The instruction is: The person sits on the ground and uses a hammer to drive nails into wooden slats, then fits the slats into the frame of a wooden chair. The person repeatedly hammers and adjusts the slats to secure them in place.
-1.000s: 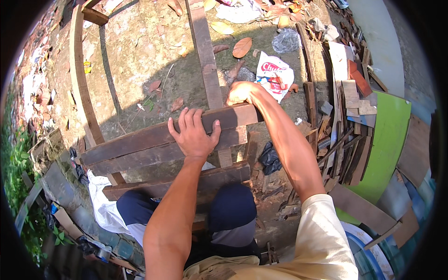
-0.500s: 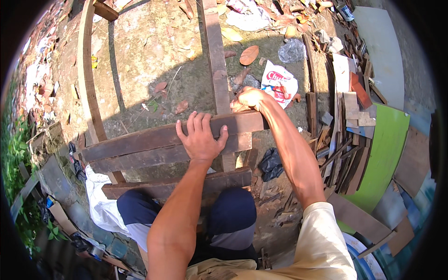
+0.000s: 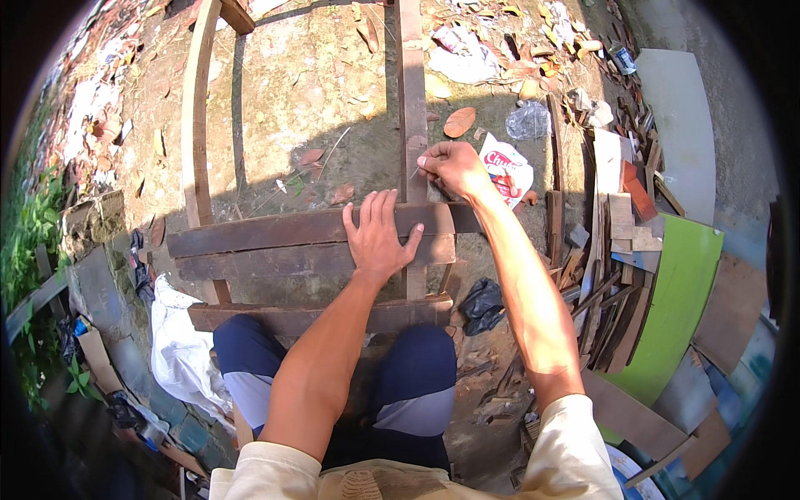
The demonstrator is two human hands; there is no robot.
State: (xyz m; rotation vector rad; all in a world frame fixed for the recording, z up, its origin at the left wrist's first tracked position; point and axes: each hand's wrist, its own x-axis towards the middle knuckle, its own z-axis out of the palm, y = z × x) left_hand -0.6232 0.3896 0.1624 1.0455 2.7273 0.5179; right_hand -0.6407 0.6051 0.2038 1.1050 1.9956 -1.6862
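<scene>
My left hand (image 3: 379, 237) lies with spread fingers over two dark wooden boards, the upper board (image 3: 275, 232) and the lower board (image 3: 258, 261), which sit side by side across a wooden frame. Past the upper board's far edge, my right hand (image 3: 457, 173) is closed in a pinch beside the right rail (image 3: 412, 108) of the frame. A thin pale sliver shows at its fingertips, too small to name. The left rail (image 3: 198, 125) runs away from me to a short crosspiece. Nearest my knees is another crosswise board (image 3: 325, 317).
Scrap wood (image 3: 612, 292) and a green panel (image 3: 679, 283) are piled at the right. A white printed bag (image 3: 510, 185), a black plastic bag (image 3: 482, 306) and dry leaves lie on the ground. White cloth (image 3: 179, 350) is bunched at the left, near green plants (image 3: 33, 258).
My right hand has moved off the upper board's right end and now pinches just beyond it. My left hand stays on the boards. The whole view has shifted slightly.
</scene>
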